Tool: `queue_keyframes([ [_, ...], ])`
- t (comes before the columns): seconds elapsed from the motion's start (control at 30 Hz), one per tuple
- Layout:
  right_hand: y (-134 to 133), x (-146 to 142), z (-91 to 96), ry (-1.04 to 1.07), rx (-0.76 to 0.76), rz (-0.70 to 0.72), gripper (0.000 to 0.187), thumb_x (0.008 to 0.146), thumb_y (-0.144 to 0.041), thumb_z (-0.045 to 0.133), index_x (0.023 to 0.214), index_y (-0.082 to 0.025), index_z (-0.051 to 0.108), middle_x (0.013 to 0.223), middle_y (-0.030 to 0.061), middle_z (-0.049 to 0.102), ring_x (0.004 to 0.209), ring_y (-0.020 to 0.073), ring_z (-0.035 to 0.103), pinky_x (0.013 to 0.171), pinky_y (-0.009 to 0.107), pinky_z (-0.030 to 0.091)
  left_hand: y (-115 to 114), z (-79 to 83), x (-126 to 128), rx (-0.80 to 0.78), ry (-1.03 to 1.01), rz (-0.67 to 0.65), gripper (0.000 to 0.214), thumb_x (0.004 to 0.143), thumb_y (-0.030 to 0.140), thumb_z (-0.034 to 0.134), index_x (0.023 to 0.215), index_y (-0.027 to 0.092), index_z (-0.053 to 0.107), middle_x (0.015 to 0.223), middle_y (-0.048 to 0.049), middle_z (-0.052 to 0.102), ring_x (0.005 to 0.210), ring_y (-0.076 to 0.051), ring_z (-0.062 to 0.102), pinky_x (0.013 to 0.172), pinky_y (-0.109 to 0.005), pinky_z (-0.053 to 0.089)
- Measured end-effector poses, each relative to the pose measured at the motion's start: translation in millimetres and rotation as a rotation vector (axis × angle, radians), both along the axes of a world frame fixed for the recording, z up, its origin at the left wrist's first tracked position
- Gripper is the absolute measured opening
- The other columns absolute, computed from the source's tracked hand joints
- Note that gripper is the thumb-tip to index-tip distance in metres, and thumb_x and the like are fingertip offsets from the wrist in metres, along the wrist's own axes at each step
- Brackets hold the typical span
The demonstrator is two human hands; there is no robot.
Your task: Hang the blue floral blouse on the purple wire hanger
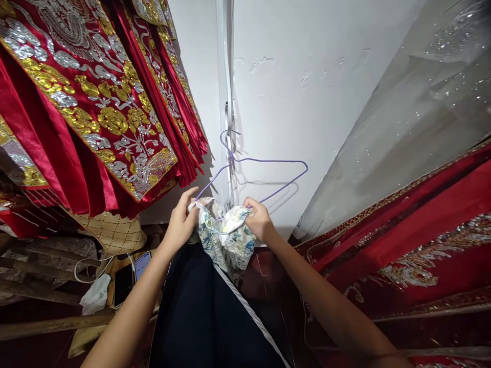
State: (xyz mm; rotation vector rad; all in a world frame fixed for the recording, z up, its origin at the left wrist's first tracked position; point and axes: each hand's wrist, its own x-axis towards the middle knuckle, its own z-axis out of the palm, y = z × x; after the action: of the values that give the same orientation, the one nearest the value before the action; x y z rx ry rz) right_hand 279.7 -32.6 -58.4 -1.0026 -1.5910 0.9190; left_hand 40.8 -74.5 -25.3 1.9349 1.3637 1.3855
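Observation:
A purple wire hanger [264, 161] hangs by its hook against the white wall in front of me. On its lower left part is a white garment with a blue and green floral print [230, 240], bunched up between my hands. My left hand [180, 217] pinches the garment's edge at the hanger's left end. My right hand [259, 220] grips the garment's other side, close to the lower bar. The hanger's right end sticks out bare beyond my right hand.
Red costumes with gold and silver sequins [115, 117] hang at the left. Another red embroidered garment [422, 245] and clear plastic sheeting [383, 128] are at the right. Below left are a lit phone [141, 266], a white cable [86, 278] and a crumpled tissue [95, 294].

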Motion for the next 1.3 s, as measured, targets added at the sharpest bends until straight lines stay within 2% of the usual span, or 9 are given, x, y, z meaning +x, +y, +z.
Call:
queue_keyframes([
  [0.13,3,32,11.5,-0.042,0.046,-0.093,0.047,0.07,-0.016,0.054,0.116,-0.021,0.062,0.079,0.0002,0.064,0.067,0.0167,0.058,0.058,0.026,0.04,2,10.2,-19,-0.009,0.087,0.006,0.043,0.094,0.03,0.048,0.132,0.017,0.061,0.12,-0.0099,0.069,0.102,-0.022,0.065,0.094,-0.034,0.048],
  [0.23,19,65,21.4,-0.12,0.111,-0.266,0.083,0.072,-0.021,0.063,0.15,-0.022,0.036,0.071,-0.0023,0.062,0.061,0.0184,0.058,0.058,0.028,0.043,1,21.4,-28,-0.033,0.125,0.001,0.036,0.093,0.031,0.05,0.122,0.017,0.066,0.119,-0.0083,0.07,0.105,-0.024,0.065,0.093,-0.033,0.048],
  [0.33,47,87,27.6,-0.25,0.146,-0.273,0.099,0.07,-0.028,0.072,0.157,-0.018,0.026,0.076,0.0015,0.065,0.068,0.0223,0.063,0.064,0.032,0.048,-1,29.2,-27,-0.07,0.179,-0.023,0.032,0.094,0.031,0.05,0.117,0.018,0.068,0.112,-0.0058,0.072,0.1,-0.023,0.066,0.089,-0.031,0.049],
  [0.5,90,97,22.7,-0.343,0.156,-0.065,0.061,0.072,-0.028,0.068,0.132,-0.016,0.062,0.08,0.005,0.067,0.072,0.0233,0.064,0.07,0.035,0.05,-1,32.2,-26,-0.072,0.188,-0.023,0.031,0.095,0.031,0.048,0.115,0.019,0.068,0.107,-0.004,0.073,0.096,-0.022,0.066,0.085,-0.029,0.048],
  [0.63,88,95,20.2,-0.339,0.198,0.119,0.045,0.077,-0.029,0.067,0.12,-0.02,0.067,0.082,0.0038,0.069,0.08,0.0236,0.066,0.078,0.034,0.05,2,36.0,-36,-0.076,0.155,-0.009,0.03,0.094,0.032,0.05,0.113,0.018,0.069,0.11,-0.0054,0.073,0.099,-0.024,0.066,0.088,-0.03,0.048],
  [0.77,78,87,32.8,-0.259,0.174,0.065,0.075,0.073,-0.028,0.071,0.143,-0.022,0.045,0.07,-0.0023,0.065,0.066,0.0199,0.062,0.064,0.029,0.047,5,44.2,-47,-0.115,0.1,-0.033,0.032,0.091,0.035,0.056,0.112,0.017,0.071,0.109,-0.0071,0.073,0.101,-0.026,0.066,0.09,-0.033,0.049],
  [0.93,82,72,47.9,-0.241,0.14,0.175,0.027,0.074,-0.033,0.068,0.097,-0.018,0.068,0.075,0.0033,0.069,0.073,0.0226,0.065,0.066,0.03,0.048,4,54.9,-53,-0.16,-0.012,-0.04,0.033,0.086,0.037,0.063,0.109,0.017,0.074,0.105,-0.0077,0.075,0.099,-0.027,0.067,0.089,-0.033,0.051],
  [1.1,89,71,50.3,-0.25,0.251,-0.09,0.048,0.065,-0.024,0.07,0.112,-0.019,0.064,0.069,-0.0003,0.067,0.066,0.0198,0.062,0.064,0.029,0.046,1,62.2,-52,-0.226,-0.058,-0.099,0.037,0.083,0.039,0.066,0.11,0.016,0.074,0.102,-0.0084,0.076,0.092,-0.026,0.068,0.08,-0.032,0.052],
  [1.3,86,82,75.0,-0.347,0.06,0.014,0.019,0.073,-0.028,0.061,0.079,-0.016,0.074,0.076,0.0051,0.072,0.073,0.0233,0.067,0.064,0.03,0.049,8,60.5,-61,-0.093,0.007,0.064,0.033,0.084,0.04,0.063,0.104,0.017,0.075,0.095,-0.0058,0.074,0.087,-0.024,0.065,0.077,-0.031,0.051],
])
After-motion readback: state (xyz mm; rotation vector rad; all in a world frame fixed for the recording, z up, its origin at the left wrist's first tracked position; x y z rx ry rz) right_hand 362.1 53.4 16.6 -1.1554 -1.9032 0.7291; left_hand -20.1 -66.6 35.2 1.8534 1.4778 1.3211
